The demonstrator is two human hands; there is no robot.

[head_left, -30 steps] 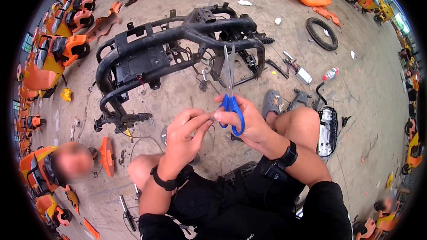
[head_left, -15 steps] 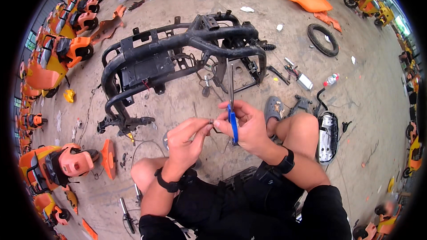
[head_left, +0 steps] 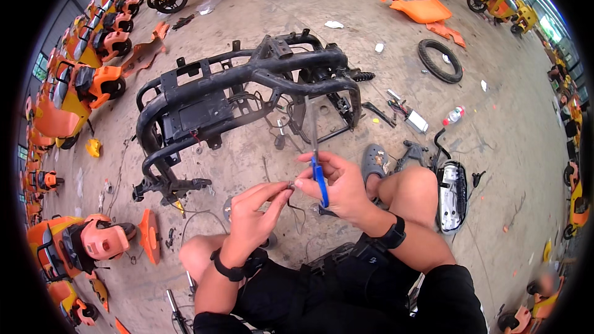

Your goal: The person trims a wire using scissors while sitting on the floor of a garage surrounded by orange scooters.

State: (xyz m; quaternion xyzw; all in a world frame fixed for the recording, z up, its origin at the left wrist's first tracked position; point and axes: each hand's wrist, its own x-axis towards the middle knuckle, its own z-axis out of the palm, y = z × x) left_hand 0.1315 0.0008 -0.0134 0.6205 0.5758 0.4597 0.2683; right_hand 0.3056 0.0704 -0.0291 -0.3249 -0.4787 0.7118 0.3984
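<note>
Scissors [head_left: 315,148] tilted left; right hand [head_left: 337,188] grip closed on handles, left hand [head_left: 253,213] pinching wire [head_left: 289,187].

A scooter repair or dismantling workshop, with work done on a bare concrete floor [head_left: 297,6]. A stripped black scooter frame [head_left: 247,96] lies at the centre of the frame. Rows of orange and yellow scooters [head_left: 80,68] line the upper left and top edges. Loose orange body panels [head_left: 427,9], a tyre [head_left: 440,60] and small parts lie scattered at upper right.
</note>
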